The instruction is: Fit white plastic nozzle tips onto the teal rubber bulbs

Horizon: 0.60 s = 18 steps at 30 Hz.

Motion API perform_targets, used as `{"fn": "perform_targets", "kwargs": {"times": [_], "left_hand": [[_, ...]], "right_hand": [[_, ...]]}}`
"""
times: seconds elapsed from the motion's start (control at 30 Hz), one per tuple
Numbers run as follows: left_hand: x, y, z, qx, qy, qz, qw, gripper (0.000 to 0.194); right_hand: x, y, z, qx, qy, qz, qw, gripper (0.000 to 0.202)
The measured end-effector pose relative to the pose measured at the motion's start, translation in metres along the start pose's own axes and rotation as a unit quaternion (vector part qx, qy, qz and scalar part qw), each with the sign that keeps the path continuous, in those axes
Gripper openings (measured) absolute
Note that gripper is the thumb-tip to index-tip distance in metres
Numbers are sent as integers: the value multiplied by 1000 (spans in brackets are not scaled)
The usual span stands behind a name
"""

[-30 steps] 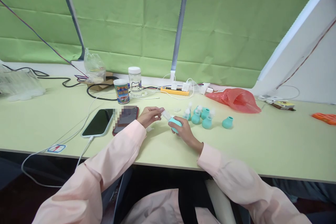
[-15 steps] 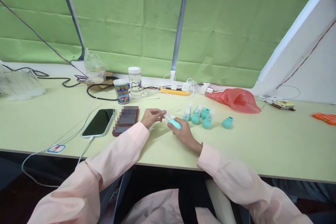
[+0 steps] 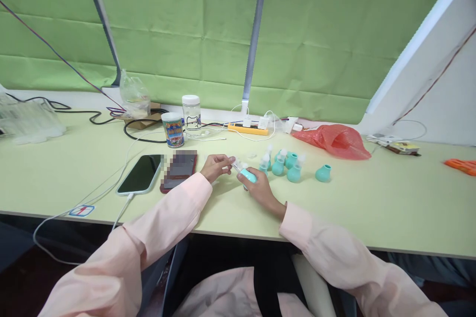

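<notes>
My right hand (image 3: 261,189) is wrapped round a teal bulb (image 3: 248,175) with a clear tip that points up and to the left. The fingers of my left hand (image 3: 216,167) pinch the end of that clear tip. Just right of my hands stand several teal bulbs with clear tips, one of them (image 3: 294,172) nearest the front. Behind them is an open teal bulb (image 3: 291,160) without a tip. Another open bulb (image 3: 323,173) stands apart on the right.
Left of my hands lie a red-edged phone (image 3: 179,171) and a black-screened phone (image 3: 140,174) on a white cable. Behind stand a printed cup (image 3: 173,130), a white-lidded jar (image 3: 191,116) and a yellow power strip (image 3: 248,130). A red plastic bag (image 3: 334,141) lies back right.
</notes>
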<state>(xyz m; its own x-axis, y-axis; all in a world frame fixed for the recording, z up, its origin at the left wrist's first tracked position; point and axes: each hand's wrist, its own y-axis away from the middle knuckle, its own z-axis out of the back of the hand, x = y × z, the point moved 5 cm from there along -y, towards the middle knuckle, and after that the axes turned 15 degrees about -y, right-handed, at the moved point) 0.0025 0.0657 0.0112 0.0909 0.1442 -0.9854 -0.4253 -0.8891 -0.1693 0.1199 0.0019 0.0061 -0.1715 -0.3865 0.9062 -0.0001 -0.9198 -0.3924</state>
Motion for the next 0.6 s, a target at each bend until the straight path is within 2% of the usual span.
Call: {"fn": "perform_targets", "kwargs": {"times": [0.33, 0.47, 0.6], "left_hand": [[1, 1, 0, 3, -33, 5, 999, 28], [0, 2, 0, -21, -31, -14, 999, 25], [-3, 2, 2, -42, -48, -19, 998, 31]], "right_hand": [[1, -1, 0, 3, 3, 13, 1000, 28], [0, -4, 1, -6, 14, 32, 999, 25], [1, -7, 2, -12, 33, 42, 999, 23]]}}
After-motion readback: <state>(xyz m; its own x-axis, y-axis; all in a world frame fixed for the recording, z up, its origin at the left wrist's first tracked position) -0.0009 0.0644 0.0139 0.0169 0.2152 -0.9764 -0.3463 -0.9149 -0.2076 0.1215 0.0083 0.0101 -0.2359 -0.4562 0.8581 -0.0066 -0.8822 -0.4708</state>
